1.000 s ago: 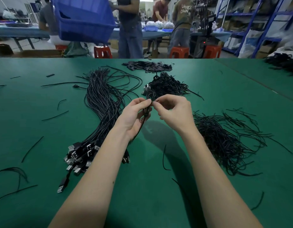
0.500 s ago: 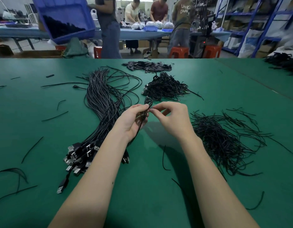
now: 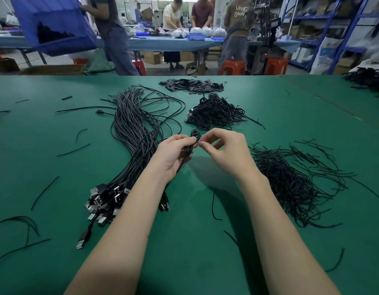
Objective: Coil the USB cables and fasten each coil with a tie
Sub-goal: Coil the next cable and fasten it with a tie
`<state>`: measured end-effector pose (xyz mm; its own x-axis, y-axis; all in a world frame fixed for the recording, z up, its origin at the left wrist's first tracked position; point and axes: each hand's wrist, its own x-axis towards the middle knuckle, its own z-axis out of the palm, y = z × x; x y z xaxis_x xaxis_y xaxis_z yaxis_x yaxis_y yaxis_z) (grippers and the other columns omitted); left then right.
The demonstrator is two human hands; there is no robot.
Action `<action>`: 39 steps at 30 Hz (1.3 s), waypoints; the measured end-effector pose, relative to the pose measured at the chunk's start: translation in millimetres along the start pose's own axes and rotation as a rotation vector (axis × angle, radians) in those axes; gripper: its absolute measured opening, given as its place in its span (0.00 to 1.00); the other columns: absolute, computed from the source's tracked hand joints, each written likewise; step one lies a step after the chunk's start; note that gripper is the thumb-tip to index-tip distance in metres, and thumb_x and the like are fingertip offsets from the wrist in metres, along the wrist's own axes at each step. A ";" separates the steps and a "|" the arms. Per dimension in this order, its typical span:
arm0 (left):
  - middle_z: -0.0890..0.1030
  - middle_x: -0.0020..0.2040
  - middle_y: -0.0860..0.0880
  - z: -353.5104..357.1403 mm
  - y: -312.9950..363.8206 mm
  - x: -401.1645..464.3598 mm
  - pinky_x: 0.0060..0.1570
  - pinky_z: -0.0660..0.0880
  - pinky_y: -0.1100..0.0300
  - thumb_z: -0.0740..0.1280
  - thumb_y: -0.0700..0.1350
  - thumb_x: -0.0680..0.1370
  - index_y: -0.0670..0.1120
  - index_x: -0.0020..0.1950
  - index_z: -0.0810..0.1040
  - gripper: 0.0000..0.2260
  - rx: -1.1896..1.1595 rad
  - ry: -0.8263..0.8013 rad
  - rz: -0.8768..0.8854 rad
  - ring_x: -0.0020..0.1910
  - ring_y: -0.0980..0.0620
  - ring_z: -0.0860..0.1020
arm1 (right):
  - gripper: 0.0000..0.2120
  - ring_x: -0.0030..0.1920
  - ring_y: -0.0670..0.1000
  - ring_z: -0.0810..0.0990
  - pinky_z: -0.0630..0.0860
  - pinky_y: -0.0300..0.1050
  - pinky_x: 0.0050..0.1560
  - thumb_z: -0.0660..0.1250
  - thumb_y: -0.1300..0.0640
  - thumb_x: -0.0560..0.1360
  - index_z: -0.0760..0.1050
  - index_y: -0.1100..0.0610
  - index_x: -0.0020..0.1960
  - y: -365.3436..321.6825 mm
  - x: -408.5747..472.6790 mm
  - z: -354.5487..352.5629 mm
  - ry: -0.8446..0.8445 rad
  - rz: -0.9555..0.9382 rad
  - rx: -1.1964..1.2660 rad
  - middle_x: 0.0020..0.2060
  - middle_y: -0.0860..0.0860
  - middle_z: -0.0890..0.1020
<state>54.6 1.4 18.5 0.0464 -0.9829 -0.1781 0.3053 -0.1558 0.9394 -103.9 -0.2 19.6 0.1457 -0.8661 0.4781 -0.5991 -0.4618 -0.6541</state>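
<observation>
My left hand [image 3: 173, 154] grips a small coiled black USB cable [image 3: 194, 137] above the green table [image 3: 56, 145]. My right hand [image 3: 224, 152] pinches something thin at the coil's right side, probably a black tie; its ends are too small to make out. A long bundle of uncoiled USB cables [image 3: 131, 133] lies to the left, plugs [image 3: 105, 199] toward me. A heap of loose black ties [image 3: 290, 177] lies to the right. A pile of tied coils [image 3: 214, 112] sits just beyond my hands.
Stray ties [image 3: 44, 192] are scattered over the left and near parts of the table. A flat pile of dark pieces [image 3: 190, 85] lies at the far edge. Beyond the table a person carries a blue crate [image 3: 50, 24]; other people work at a bench, near red stools.
Both hands with the coil have dropped slightly toward the table and me. The person with the blue crate has walked left in the background.
</observation>
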 end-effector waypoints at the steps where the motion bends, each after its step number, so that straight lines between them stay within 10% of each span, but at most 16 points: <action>1: 0.81 0.35 0.48 -0.9 0.8 -0.5 0.29 0.74 0.65 0.71 0.38 0.77 0.47 0.43 0.75 0.07 -0.014 -0.005 -0.025 0.29 0.55 0.76 | 0.03 0.36 0.43 0.81 0.77 0.35 0.41 0.76 0.52 0.75 0.83 0.50 0.44 1.1 -1.5 1.9 0.010 -0.034 0.002 0.37 0.41 0.84; 13: 0.80 0.35 0.46 -7.9 6.5 -1.3 0.30 0.72 0.68 0.68 0.38 0.79 0.39 0.48 0.77 0.03 -0.182 -0.112 -0.255 0.32 0.55 0.72 | 0.02 0.37 0.43 0.81 0.78 0.34 0.39 0.77 0.59 0.74 0.86 0.54 0.47 2.2 -6.4 2.1 0.027 -0.101 0.100 0.38 0.41 0.84; 20: 0.82 0.36 0.51 0.1 -2.9 -1.2 0.38 0.73 0.63 0.72 0.38 0.76 0.48 0.43 0.76 0.08 -0.040 -0.023 0.070 0.35 0.54 0.78 | 0.04 0.28 0.44 0.81 0.78 0.32 0.30 0.75 0.64 0.75 0.82 0.62 0.42 -14.9 -2.9 11.8 -0.047 0.881 1.172 0.32 0.53 0.84; 26: 0.80 0.37 0.47 -3.6 1.1 -1.2 0.27 0.72 0.68 0.68 0.39 0.79 0.42 0.47 0.77 0.02 -0.159 -0.054 -0.161 0.31 0.55 0.74 | 0.06 0.37 0.44 0.83 0.80 0.40 0.40 0.77 0.55 0.73 0.83 0.45 0.47 -0.8 -5.9 12.9 0.081 0.089 0.148 0.39 0.43 0.85; 30: 0.79 0.36 0.46 -6.2 5.1 -2.1 0.27 0.72 0.69 0.68 0.39 0.79 0.39 0.47 0.78 0.03 -0.218 -0.092 -0.249 0.31 0.55 0.73 | 0.06 0.36 0.44 0.82 0.79 0.43 0.39 0.76 0.56 0.73 0.85 0.47 0.49 7.9 -8.0 9.7 0.127 -0.155 -0.002 0.42 0.39 0.84; 35: 0.81 0.36 0.50 -7.5 -0.3 2.9 0.30 0.72 0.65 0.71 0.42 0.77 0.46 0.46 0.78 0.03 -0.113 -0.063 -0.180 0.32 0.56 0.75 | 0.01 0.34 0.44 0.83 0.79 0.39 0.36 0.77 0.56 0.74 0.87 0.51 0.45 6.5 -9.1 9.8 0.147 -0.062 0.154 0.38 0.42 0.86; 39: 0.82 0.37 0.54 -3.6 -10.6 7.9 0.35 0.67 0.61 0.75 0.43 0.75 0.50 0.43 0.77 0.07 0.023 0.036 0.129 0.35 0.55 0.73 | 0.03 0.30 0.45 0.82 0.77 0.36 0.29 0.76 0.61 0.74 0.85 0.57 0.42 -8.4 -6.2 15.9 0.084 0.531 0.758 0.32 0.50 0.85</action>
<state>55.1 -4.4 6.1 0.1180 -0.9909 -0.0653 0.2730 -0.0308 0.9615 -87.3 6.0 12.9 -0.0754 -0.9968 0.0275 0.1083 -0.0356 -0.9935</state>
